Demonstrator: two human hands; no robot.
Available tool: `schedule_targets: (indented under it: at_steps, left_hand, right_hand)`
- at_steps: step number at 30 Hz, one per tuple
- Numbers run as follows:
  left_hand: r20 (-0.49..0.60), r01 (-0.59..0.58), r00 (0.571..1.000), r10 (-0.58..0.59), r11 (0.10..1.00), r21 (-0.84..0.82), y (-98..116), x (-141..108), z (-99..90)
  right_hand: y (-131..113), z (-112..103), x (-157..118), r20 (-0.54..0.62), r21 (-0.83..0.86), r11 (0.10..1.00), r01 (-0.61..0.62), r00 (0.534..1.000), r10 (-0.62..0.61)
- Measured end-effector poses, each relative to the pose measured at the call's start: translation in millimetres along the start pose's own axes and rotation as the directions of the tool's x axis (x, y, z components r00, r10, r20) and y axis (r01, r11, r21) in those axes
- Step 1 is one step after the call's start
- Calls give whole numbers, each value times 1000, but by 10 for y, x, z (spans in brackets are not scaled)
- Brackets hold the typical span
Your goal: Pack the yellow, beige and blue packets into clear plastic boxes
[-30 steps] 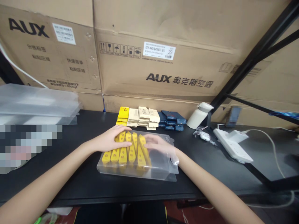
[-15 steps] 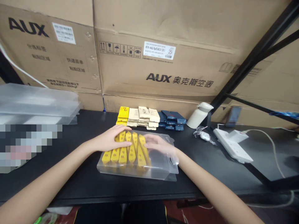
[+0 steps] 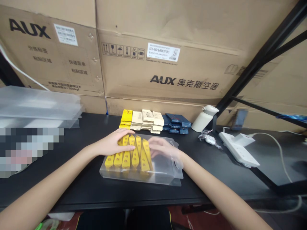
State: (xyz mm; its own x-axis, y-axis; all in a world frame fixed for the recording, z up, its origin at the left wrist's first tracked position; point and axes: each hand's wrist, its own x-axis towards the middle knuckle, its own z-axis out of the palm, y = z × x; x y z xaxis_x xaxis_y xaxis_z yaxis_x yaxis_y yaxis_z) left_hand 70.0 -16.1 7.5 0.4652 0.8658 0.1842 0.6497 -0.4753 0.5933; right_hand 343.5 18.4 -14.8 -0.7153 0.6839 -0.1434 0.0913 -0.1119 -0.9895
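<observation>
A clear plastic box (image 3: 163, 171) lies on the black table, its flapped end to the right. Several yellow packets (image 3: 126, 156) stand in a row inside its left part. My left hand (image 3: 115, 142) grips the box and packets from the left, thumb across the front and fingers behind. Through the open end reaches my right hand (image 3: 163, 148), its fingertips closed on the rightmost yellow packet (image 3: 145, 155). Clear plastic partly covers that hand.
Behind the box stand stacks of yellow packets (image 3: 126, 118), cream packets (image 3: 148, 119) and dark blue packets (image 3: 177, 123). A white bottle (image 3: 203, 119), keys (image 3: 210, 139) and a power strip (image 3: 240, 151) are right. Plastic sheets (image 3: 38, 102) lie left; cardboard boxes (image 3: 134, 73) stand behind.
The rightmost yellow packet and the fingertips of my right hand have shifted slightly left, toward the other packets. My left hand has stayed in place.
</observation>
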Motion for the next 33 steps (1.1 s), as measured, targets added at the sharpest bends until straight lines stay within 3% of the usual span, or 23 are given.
schedule_targets:
  at_steps: [8,11,14,16,19,23,28,33]
  left_hand:
    - [-40,-24,999,22,999,-45,-24,24,9]
    - [-172,-30,985,11,993,-111,-76,64,8]
    - [-333,-43,943,-21,982,-185,-180,110,2]
    - [-384,-21,920,-79,968,-250,-259,137,-2]
    - [-317,98,913,-257,892,-442,-357,171,6]
    - [-174,189,884,-433,673,-715,-440,209,43]
    - [-115,143,885,-452,497,-856,-466,227,49]
    - [-65,150,902,-427,450,-880,-461,204,7]
  right_hand:
    - [-11,-36,-2,36,42,999,-17,999,15]
    - [-18,-47,-9,52,40,999,-23,998,21]
    - [-8,-70,-7,73,43,999,-24,997,21]
    - [8,-87,-1,81,47,999,-20,997,16]
    - [34,-103,8,82,53,999,-5,997,1]
    - [41,-98,8,95,62,998,1,995,-7]
    - [18,-80,3,81,79,997,-11,997,4]
    - [16,-87,10,88,70,997,-19,996,13]
